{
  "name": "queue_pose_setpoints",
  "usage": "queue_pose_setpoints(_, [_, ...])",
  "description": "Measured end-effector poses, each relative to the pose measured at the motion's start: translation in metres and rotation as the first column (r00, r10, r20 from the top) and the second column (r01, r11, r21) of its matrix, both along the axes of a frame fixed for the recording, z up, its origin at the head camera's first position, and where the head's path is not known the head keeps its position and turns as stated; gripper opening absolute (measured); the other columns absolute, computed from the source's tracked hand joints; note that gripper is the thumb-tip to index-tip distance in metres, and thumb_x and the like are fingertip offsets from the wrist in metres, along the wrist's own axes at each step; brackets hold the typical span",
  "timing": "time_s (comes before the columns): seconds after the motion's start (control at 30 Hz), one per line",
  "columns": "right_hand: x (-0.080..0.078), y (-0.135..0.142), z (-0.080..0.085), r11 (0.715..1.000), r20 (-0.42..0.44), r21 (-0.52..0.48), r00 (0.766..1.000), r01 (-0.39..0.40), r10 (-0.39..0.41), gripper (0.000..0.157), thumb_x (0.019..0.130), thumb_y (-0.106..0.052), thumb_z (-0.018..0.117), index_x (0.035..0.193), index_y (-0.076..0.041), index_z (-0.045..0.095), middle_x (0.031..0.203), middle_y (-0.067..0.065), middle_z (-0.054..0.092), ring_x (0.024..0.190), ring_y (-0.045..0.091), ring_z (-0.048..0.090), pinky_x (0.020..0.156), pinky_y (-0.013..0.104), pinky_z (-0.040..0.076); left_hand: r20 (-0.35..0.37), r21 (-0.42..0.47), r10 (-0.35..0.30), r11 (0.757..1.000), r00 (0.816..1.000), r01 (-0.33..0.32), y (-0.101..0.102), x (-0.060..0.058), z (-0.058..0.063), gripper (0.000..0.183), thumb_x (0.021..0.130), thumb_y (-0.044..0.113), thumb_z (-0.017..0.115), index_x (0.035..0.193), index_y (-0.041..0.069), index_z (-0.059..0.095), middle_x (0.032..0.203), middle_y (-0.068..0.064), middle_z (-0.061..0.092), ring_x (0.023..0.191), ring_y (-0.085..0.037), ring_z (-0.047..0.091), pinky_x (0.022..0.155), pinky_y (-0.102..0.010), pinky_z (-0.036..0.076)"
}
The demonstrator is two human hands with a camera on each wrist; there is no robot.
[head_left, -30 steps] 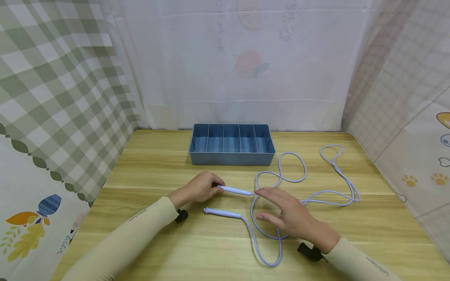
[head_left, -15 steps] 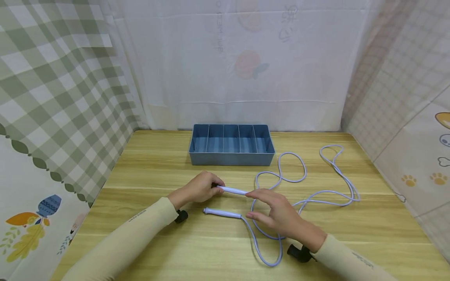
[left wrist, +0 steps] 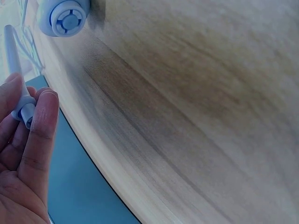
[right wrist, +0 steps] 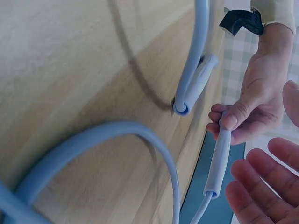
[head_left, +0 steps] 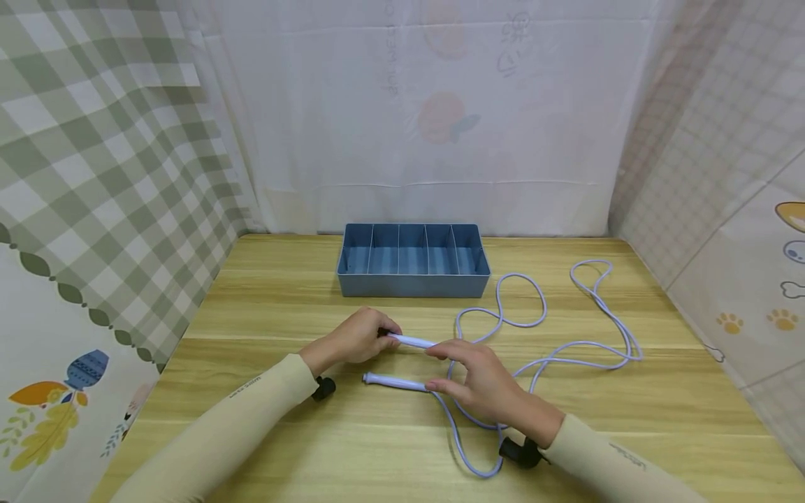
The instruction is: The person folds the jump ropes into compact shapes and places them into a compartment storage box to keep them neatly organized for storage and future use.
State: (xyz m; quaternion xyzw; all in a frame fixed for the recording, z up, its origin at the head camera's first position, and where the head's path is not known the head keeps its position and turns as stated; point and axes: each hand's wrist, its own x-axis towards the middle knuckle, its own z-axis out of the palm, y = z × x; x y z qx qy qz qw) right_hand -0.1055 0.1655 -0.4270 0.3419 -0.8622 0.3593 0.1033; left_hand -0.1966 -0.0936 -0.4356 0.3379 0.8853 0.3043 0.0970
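A lavender jump rope lies spread over the wooden table. My left hand [head_left: 361, 335] pinches one of its handles [head_left: 412, 341] by the capped end, between thumb and fingers. In the left wrist view that handle [left wrist: 13, 53] slants up and away from the fingertips. The second handle [head_left: 396, 381] rests on the table, closer to me. My right hand [head_left: 481, 377] is beside the cord ends of both handles, thumb and fingers spread apart. From the right wrist, the fingers [right wrist: 261, 186] of that hand appear apart from the held handle [right wrist: 217, 163], whose cord leaves its lower end.
Behind the hands stands a blue-grey box [head_left: 414, 285] with several compartments. The rope's cord [head_left: 619, 321] loops across the right side of the table [head_left: 264, 279]. Cloth hangs at the back [head_left: 327, 119] and along both sides.
The right hand has moved left along the cord to the handle ends, its fingers still spread. The left hand has stayed in place, holding the handle.
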Motion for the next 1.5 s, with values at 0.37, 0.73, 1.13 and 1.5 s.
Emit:
queue_pose_setpoints(0.37, [0.001,-0.010,-0.003,0.999,0.066,0.033,0.998,-0.020,0.018,0.044,0.086,-0.026,0.085,0.123,-0.007,0.071,0.120,0.003,0.072,0.105,0.019,0.070,0.088,0.038,0.058,0.023,0.011,0.007,1.000,1.000,-0.007,-0.001,0.001,0.002,0.008,0.095,0.012,0.075,0.101,0.010,0.080,0.097,0.003,0.076,0.092,-0.011,0.068,0.085,-0.032,0.055])
queue_pose_setpoints(0.73, [-0.002,-0.018,-0.007,0.998,0.081,0.058,0.997,-0.011,0.006,0.045,0.084,-0.023,0.087,0.122,-0.005,0.072,0.113,0.005,0.074,0.098,0.021,0.070,0.083,0.037,0.057,0.019,0.009,0.009,1.000,1.000,-0.009,0.000,0.000,0.002,0.009,0.094,0.012,0.076,0.102,0.010,0.080,0.098,0.003,0.076,0.090,-0.010,0.066,0.084,-0.032,0.055])
queue_pose_setpoints(1.13, [-0.006,-0.029,-0.012,0.997,0.119,0.069,0.993,-0.026,0.018,0.045,0.083,-0.022,0.087,0.122,-0.005,0.073,0.115,0.004,0.074,0.100,0.020,0.069,0.088,0.037,0.056,0.042,-0.001,0.025,1.000,0.999,-0.025,-0.004,0.000,0.005,0.011,0.096,0.013,0.074,0.105,0.010,0.079,0.102,0.002,0.076,0.098,-0.014,0.069,0.089,-0.036,0.055])
queue_pose_setpoints(1.5, [-0.009,-0.039,-0.019,0.992,0.147,0.120,0.989,-0.048,0.031,0.041,0.083,-0.021,0.088,0.118,-0.005,0.073,0.112,0.003,0.073,0.105,0.018,0.067,0.092,0.036,0.055,0.045,0.002,0.024,1.000,0.999,-0.024,-0.006,-0.001,0.004,0.012,0.097,0.015,0.073,0.107,0.010,0.079,0.104,0.001,0.076,0.100,-0.015,0.068,0.089,-0.036,0.055])
